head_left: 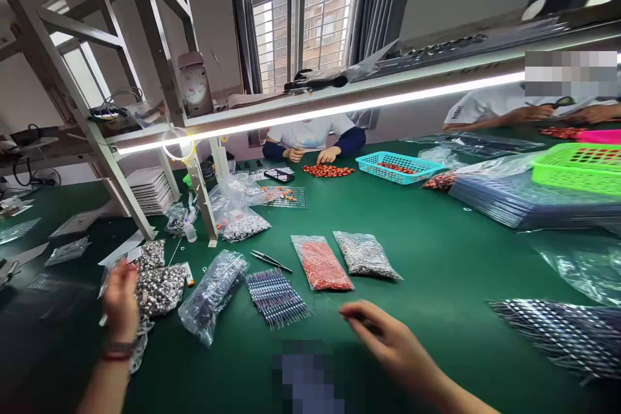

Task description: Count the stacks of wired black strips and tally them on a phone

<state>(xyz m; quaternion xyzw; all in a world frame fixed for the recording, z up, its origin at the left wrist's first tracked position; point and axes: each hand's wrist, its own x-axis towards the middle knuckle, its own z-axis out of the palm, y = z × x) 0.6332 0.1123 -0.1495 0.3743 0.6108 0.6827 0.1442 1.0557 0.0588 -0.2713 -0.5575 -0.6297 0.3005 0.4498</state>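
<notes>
Stretched out with its fingers loosely together, the right hand (388,336) hovers low over the green table (436,259) with nothing between its fingers; it touches nothing I can see. The left hand (120,301) is raised and blurred, so I cannot tell whether it grips anything. It sits right at the near edge of the bag of silver studs (160,288), which lies on the table at the person's left.

Beside that bag lies a clear bag of dark parts (213,291), and then a bundle of striped strips (276,297), just left of the right hand's fingertips (350,314). A fan of shiny strips (567,333) spreads at the near right.

A little further back lie the tweezers (270,261), the bag of red beads (323,265) and, just beside it, a bag of grey beads (366,255). The red one is the bag nearest the right hand, but apart from it.

Beyond these, a stack of white trays (152,191) stands by a leg of the metal frame (116,168), and a stack of clear sheets (533,200) lies on the right under a green basket (582,168).

At the far side, a person in a white shirt (315,136) has both hands by a pile of red beads (328,171), next to a blue basket (398,167). Another person (509,110) works at the far right. A lit light bar (339,107) runs across, with the window (305,13) behind it.
</notes>
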